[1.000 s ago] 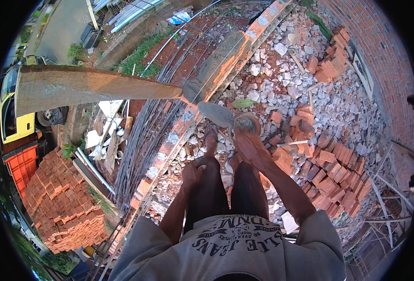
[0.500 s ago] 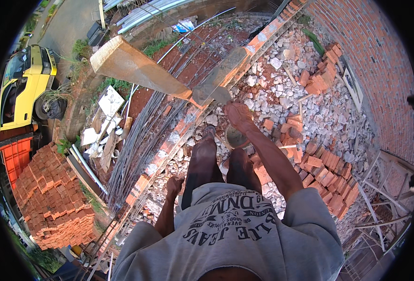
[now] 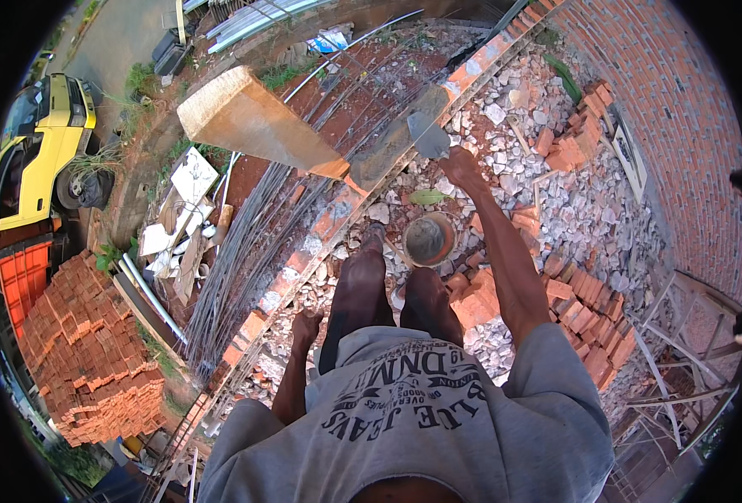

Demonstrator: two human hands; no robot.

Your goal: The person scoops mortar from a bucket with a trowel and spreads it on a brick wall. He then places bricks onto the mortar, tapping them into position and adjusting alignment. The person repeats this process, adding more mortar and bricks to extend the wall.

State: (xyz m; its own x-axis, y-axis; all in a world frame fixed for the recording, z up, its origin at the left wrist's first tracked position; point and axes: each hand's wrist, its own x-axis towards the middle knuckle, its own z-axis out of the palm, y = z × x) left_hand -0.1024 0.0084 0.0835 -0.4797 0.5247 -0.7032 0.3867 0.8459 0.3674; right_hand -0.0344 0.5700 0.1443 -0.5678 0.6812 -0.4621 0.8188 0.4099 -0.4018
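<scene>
My right hand (image 3: 465,170) grips a trowel (image 3: 428,136), its grey blade over the wet mortar (image 3: 390,149) spread along the top of a low brick wall (image 3: 311,244). The handle is hidden in my fist. Beside my left thigh, my left hand (image 3: 306,326) is closed, and nothing shows sticking out of it. A round bucket (image 3: 451,242) with grey mortar inside stands on the rubble in front of my knees. At the left end of the mortar, a tapering concrete-like post (image 3: 258,126) rises from the wall line.
Broken stone rubble (image 3: 505,126) covers the ground right of the wall, with brick piles (image 3: 585,323) on it. A tall brick wall (image 3: 656,109) bounds the right; scaffold frames (image 3: 681,352) stand lower right. Left lie steel rods (image 3: 237,260), a brick stack (image 3: 94,352) and a yellow truck (image 3: 40,159).
My right hand has moved the trowel forward and to the right along the wall, revealing the bucket. My left hand stays low by my thigh. The view has shifted slightly.
</scene>
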